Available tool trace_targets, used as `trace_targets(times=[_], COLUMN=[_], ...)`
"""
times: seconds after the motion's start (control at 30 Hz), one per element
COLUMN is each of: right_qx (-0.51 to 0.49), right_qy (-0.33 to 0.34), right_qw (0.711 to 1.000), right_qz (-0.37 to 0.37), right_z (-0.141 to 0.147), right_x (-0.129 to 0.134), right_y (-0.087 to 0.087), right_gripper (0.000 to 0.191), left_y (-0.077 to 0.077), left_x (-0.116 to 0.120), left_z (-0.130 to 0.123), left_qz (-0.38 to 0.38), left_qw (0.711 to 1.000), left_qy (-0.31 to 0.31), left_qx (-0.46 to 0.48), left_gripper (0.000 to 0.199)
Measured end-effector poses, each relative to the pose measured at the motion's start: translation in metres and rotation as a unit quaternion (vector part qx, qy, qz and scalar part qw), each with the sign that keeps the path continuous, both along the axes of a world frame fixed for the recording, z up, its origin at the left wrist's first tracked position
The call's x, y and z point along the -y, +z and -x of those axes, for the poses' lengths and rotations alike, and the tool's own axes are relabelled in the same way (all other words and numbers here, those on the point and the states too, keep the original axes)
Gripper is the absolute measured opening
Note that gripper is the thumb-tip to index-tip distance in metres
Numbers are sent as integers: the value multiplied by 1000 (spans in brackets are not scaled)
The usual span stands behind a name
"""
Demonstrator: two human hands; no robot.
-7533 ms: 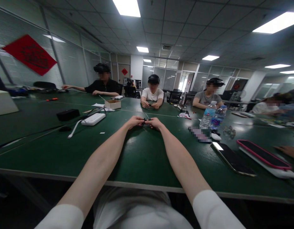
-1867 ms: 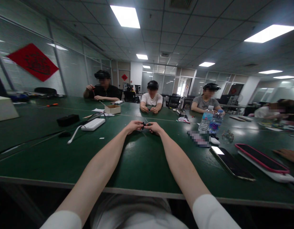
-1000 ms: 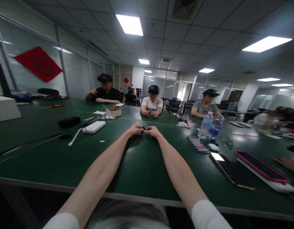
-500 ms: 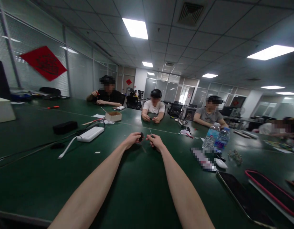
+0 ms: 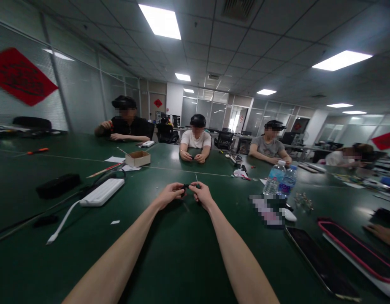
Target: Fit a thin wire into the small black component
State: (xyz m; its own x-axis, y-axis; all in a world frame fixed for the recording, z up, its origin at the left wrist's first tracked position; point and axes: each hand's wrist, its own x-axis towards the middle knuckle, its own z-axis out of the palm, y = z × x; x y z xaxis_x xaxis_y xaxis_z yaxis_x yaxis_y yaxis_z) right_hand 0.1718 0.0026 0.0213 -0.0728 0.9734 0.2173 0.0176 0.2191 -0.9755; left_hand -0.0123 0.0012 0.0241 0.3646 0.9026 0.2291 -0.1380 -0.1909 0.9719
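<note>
Over the green table (image 5: 182, 245), my left hand (image 5: 171, 195) pinches a small black part (image 5: 184, 188). My right hand (image 5: 200, 194) is closed close beside it, its fingertips at the right side of the black part. A thin light shaft (image 5: 196, 178) stands up from my right hand; the rest of that tool is mostly hidden in the fingers. The black part is too small to make out in detail.
A white power strip (image 5: 103, 192), a black box (image 5: 58, 185) and a small open carton (image 5: 138, 158) lie left. Two bottles (image 5: 274, 179), a white mouse (image 5: 288, 214) and a phone (image 5: 320, 259) are right. Several people sit around the table; another person's hand (image 5: 383, 234) shows far right.
My hands have come together, and my right fingertips now meet the black part. The whole view has turned slightly right, so the surroundings sit further left.
</note>
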Motion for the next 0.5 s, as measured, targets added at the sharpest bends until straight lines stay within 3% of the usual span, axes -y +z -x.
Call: trace_targets(times=[0.23, 0.5], right_qx=[27, 79], right_qy=[-3, 1], right_qw=[1000, 997], right_qz=[-1, -7], right_z=[6, 6], right_x=[-2, -1], right_y=[6, 9], right_gripper=[38, 34], left_y=[-1, 5], left_x=[-9, -15], left_z=[-9, -6], left_qz=[11, -20], left_qw=[997, 998], left_qy=[44, 43], left_qx=[58, 40], left_gripper=[41, 36])
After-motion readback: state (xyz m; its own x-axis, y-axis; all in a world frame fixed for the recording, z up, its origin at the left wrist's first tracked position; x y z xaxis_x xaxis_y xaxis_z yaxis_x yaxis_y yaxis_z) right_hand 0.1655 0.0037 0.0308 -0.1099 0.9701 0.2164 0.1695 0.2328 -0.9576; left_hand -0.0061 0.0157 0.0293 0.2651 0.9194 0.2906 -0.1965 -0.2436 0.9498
